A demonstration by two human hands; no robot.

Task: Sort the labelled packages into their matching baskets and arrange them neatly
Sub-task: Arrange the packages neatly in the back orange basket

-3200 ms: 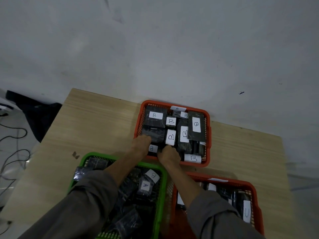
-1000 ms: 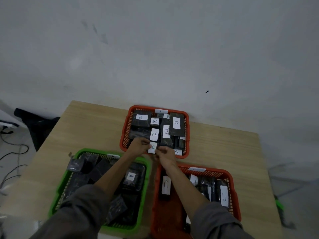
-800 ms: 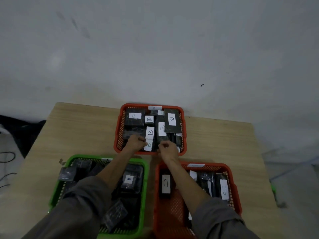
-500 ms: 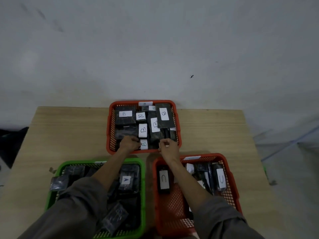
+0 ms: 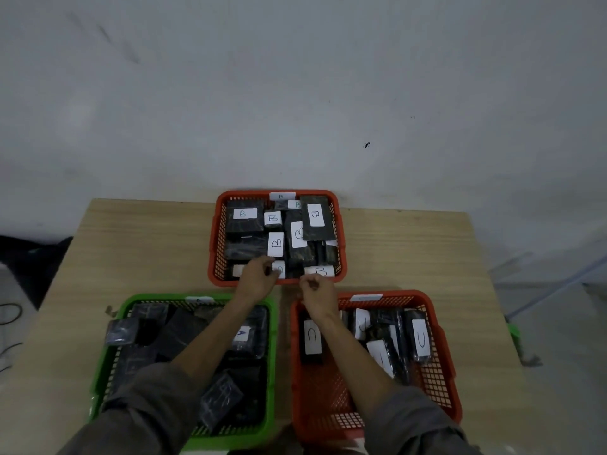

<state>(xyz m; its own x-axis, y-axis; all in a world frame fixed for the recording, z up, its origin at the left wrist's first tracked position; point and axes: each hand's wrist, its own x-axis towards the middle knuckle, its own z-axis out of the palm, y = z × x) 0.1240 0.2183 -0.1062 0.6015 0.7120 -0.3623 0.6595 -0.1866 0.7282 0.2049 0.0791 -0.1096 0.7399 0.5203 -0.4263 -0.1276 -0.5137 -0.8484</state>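
The far orange basket (image 5: 213,244) holds several black packages with white B labels. My left hand (image 5: 256,280) reaches over its front rim and pinches a B package (image 5: 280,269) in the front row. My right hand (image 5: 318,292) hovers just outside that front rim, beside another B package (image 5: 320,270); its fingers are curled and nothing shows in them. The near green basket (image 5: 272,356) holds dark packages, one of them an A package (image 5: 243,333). The near orange basket (image 5: 440,339) holds C packages (image 5: 312,336), mostly along its far side.
The three baskets sit on a light wooden table (image 5: 147,251) pushed against a grey wall. Bare wood shows on the left and right of the far basket. Cables and dark cloth (image 5: 29,257) lie on the floor to the left.
The view has shifted, so the baskets look squarer. My right hand has drawn back out of the B basket to its front rim. My left hand stays on the front-row B package.
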